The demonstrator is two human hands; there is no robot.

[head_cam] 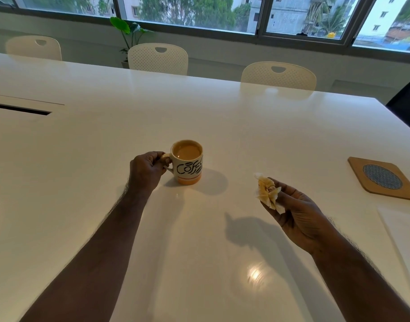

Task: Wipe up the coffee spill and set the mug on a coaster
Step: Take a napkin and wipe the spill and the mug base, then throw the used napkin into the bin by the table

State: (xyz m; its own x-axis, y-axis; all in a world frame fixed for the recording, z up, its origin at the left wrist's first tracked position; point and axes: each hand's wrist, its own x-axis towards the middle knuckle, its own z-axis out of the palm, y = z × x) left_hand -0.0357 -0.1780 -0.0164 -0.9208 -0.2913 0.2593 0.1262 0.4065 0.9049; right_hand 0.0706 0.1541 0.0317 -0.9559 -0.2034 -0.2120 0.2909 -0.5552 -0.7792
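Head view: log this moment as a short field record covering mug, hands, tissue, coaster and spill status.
mug: upright on the white table, holding milky coffee
left hand: gripping the mug handle
right hand: raised, holding the stained crumpled tissue
coaster: bare, at the table's right, apart from the mug
spill: no visible coffee on the table
remaining: mug not yet on coaster

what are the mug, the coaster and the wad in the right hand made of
Mug: likely glazed ceramic, with a glossy printed surface. Coaster: looks like wood or cork board, matte tan, with a grey woven-looking round inset. Wad: thin crumpled tissue paper, stained brown, held in the right hand.
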